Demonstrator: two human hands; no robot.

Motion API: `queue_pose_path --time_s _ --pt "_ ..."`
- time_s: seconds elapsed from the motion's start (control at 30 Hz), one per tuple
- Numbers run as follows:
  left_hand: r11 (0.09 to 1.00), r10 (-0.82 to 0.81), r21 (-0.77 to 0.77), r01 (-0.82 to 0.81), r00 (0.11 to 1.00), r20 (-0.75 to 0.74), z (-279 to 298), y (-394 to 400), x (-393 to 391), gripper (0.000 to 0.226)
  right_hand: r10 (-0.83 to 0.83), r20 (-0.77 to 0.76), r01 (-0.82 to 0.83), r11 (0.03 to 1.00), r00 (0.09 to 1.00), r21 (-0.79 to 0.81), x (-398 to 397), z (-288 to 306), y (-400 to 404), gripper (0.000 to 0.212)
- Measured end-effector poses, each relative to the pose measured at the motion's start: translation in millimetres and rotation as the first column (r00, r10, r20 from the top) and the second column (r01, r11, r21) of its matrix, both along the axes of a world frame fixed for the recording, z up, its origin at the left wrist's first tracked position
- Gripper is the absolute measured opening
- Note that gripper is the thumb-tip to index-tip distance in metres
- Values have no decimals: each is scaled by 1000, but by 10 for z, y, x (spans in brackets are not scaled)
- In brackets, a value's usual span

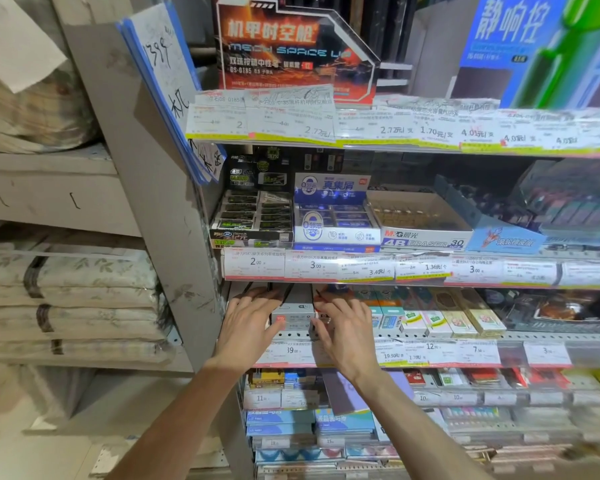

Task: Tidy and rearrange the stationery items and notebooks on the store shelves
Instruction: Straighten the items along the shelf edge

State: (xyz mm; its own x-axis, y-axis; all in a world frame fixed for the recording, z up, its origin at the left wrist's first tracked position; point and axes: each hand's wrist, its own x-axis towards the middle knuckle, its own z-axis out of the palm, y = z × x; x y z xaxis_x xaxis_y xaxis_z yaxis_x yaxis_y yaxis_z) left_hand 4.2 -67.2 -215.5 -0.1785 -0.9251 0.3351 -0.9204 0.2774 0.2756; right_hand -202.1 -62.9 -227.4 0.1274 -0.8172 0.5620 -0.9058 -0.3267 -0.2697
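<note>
My left hand (248, 320) and right hand (343, 329) flank a grey box (293, 317) on the third shelf (520, 336) down, at its left end. Left fingers lie against the box's left side, right fingertips touch its right edge. Each grip is spread, clamped on nothing. Eraser boxes (333, 216) stand on the shelf above. Price labels (413, 270) line the rails.
</note>
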Motion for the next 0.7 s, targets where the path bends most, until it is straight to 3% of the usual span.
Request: queue_pose_path --time_s 0.43,0.53,0.7 --pt "1000 -22 7 22 999 -44 22 111 -22 48 13 130 -20 998 991 55 71 -17 54 26" --pt "1000 -18 24 21 991 -133 50 134 -47 50 43 132 -62 988 990 143 32 67 58 34" --pt "999 -14 44 29 949 -314 86 239 -27 49 67 169 -91 986 983 139 -34 201 254 41"
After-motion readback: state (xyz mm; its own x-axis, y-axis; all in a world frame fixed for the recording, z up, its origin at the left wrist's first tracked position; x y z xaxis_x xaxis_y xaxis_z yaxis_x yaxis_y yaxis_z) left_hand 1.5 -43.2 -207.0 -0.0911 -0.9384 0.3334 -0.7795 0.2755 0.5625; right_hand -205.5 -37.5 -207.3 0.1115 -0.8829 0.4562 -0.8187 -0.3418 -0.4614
